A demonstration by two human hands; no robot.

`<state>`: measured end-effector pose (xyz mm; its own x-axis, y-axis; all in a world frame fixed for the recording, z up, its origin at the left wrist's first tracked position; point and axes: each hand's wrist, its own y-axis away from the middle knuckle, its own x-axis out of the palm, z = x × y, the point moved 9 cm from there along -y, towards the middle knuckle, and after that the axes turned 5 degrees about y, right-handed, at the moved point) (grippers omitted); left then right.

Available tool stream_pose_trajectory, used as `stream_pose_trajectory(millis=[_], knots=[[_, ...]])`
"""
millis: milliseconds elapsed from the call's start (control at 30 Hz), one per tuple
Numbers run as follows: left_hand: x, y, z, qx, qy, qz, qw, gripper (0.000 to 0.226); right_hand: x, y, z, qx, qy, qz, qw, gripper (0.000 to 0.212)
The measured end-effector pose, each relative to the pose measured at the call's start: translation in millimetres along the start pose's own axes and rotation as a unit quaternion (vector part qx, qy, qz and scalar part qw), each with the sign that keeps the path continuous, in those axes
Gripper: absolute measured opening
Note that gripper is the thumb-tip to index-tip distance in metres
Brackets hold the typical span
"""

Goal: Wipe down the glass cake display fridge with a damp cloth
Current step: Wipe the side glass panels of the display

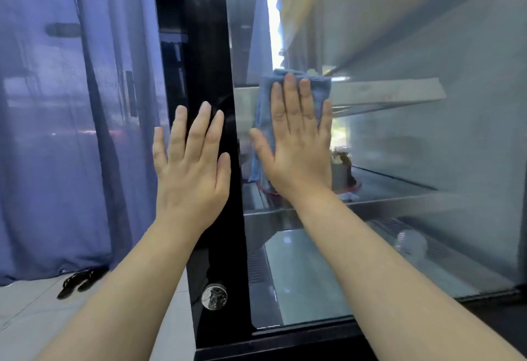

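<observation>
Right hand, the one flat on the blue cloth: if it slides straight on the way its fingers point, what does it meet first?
The right hand points up the glass. Pushing the cloth ahead, it seems to meet nothing on the pane; the shelf just above looks to lie behind the glass.

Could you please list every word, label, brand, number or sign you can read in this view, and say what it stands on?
None can be read.
Black glossy frame of the display fridge: only reflections, no lettering.
Round silver fitting low on that frame: a mottled surface, no legible text.
Blue folded cloth under the right hand: no label showing.
</observation>
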<state>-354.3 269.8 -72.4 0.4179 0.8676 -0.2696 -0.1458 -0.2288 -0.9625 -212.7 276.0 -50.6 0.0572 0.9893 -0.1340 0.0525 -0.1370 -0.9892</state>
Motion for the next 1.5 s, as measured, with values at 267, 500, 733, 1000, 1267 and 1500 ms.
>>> stream_pose_trajectory(millis=[267, 500, 733, 1000, 1267, 1500], knots=[[4, 2, -10, -0.041, -0.020, 0.015, 0.999, 0.054, -1, -14, -127, 0.069, 0.004, 0.014, 0.997, 0.059], [14, -14, -58, -0.004, 0.014, -0.008, 1.000, 0.054, 1, 21, -63, -0.145, 0.014, 0.023, 0.989, 0.055], [44, -23, -128, 0.083, 0.006, 0.002, 0.997, 0.055, -6, -27, -215, 0.185, 0.029, -0.023, 0.982, 0.063], [58, -28, -166, 0.089, 0.015, -0.033, 0.995, 0.053, -1, -1, -247, -0.039, 0.033, 0.021, 0.998, 0.055], [89, -29, -227, 0.114, 0.040, -0.013, 0.993, 0.055, 0, 5, -238, -0.035, 0.009, 0.010, 0.999, 0.057], [105, -30, -253, 0.157, 0.010, -0.013, 0.987, 0.056, -3, 10, -423, 0.350, 0.027, 0.020, 0.936, 0.056]])
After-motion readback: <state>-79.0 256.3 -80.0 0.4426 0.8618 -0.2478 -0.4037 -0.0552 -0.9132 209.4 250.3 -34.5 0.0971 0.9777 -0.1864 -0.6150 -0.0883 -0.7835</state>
